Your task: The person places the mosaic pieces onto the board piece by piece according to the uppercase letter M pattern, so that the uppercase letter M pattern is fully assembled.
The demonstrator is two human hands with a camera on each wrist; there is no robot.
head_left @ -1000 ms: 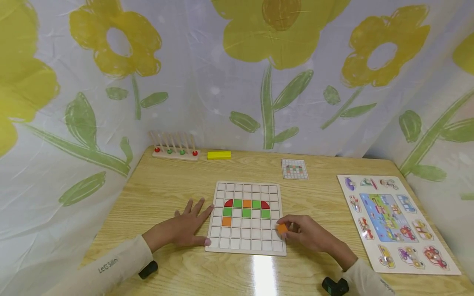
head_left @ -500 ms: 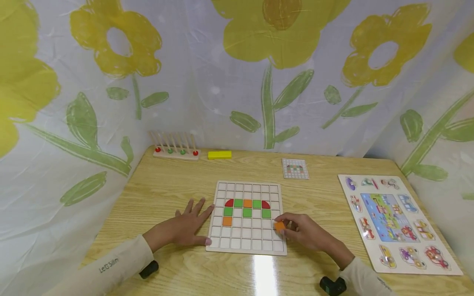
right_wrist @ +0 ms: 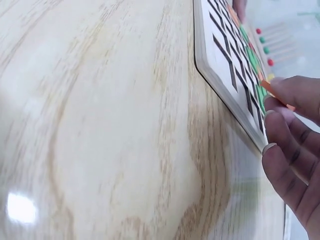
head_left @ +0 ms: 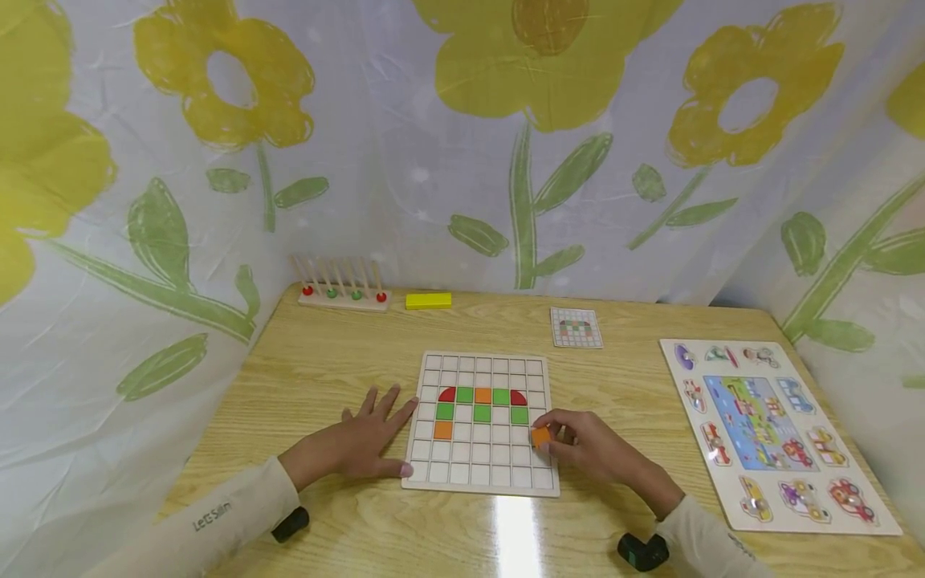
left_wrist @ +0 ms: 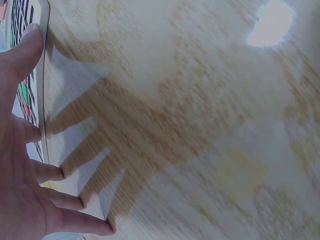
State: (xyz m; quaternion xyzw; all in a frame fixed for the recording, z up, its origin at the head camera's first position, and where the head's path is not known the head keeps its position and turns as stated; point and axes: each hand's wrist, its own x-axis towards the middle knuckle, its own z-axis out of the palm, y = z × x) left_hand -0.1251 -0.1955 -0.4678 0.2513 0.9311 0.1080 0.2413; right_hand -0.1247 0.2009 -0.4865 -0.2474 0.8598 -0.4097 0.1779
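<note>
A square wooden grid board (head_left: 480, 456) lies on the table, with red, green and orange tiles set in several of its cells. My right hand (head_left: 591, 446) pinches a square orange tile (head_left: 540, 437) between thumb and fingers, above the board's right-hand columns. In the right wrist view the tile (right_wrist: 275, 94) shows edge-on and tilted, close over the board. My left hand (head_left: 370, 443) has its fingers spread beside the board's left edge. Its thumb touches the lower left corner and a fingertip touches the left rim. The left wrist view shows those fingers (left_wrist: 75, 220) straight.
Behind the board lies a small pattern card (head_left: 576, 328). At the back left stand a peg rack with beads (head_left: 344, 299) and a yellow block (head_left: 429, 301). A picture puzzle board (head_left: 853, 449) takes up the right side. A flowered curtain (head_left: 390, 201) hangs behind the table.
My right hand has moved slightly left and away from me, carrying the orange tile further over the board's right side. The left hand stays where it was.
</note>
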